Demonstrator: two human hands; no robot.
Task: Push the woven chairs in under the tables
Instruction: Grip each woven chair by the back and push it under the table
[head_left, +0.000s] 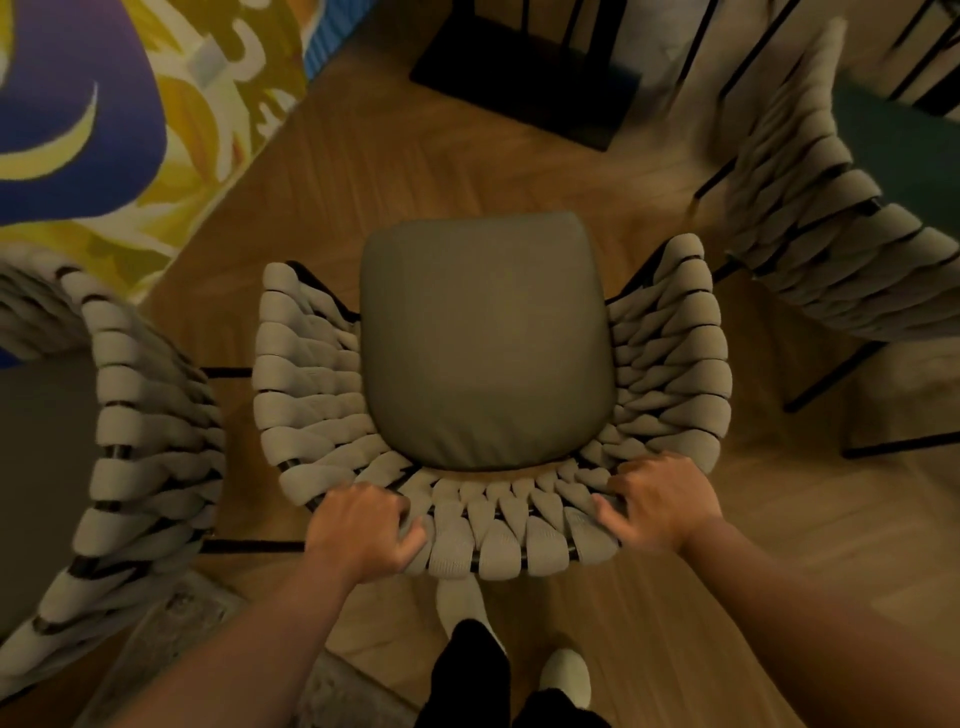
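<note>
L of the mid chair (306, 374): second woven chair (145, 441), same build, near but not touching. Beyond that, patterned surface (104, 130), blue/yellow. Can't tell if tabletop or rug.

My left hand (363, 525) sits on mid chair's back rim, L end, fingers curled over the top straps, gripping. Reason, as I judge it: rim is the firmest push point from behind, and hands spread wide should keep the chair tracking straight.

Mid chair itself: fat padded fabric straps wound round a thin black metal frame, tub-shaped back and arms. Seat cushion (488, 338) is smooth, grey, a rounded square. Chair stands on wood floor (395, 171), with black table base (524, 88) ahead of it, well apart. So not pushed in yet, by my read.

My right hand (660, 499) is on rim's R end, fingers hooked over likewise, gripping.

R of mid chair: third woven chair (821, 218), angled, blurred.
</note>
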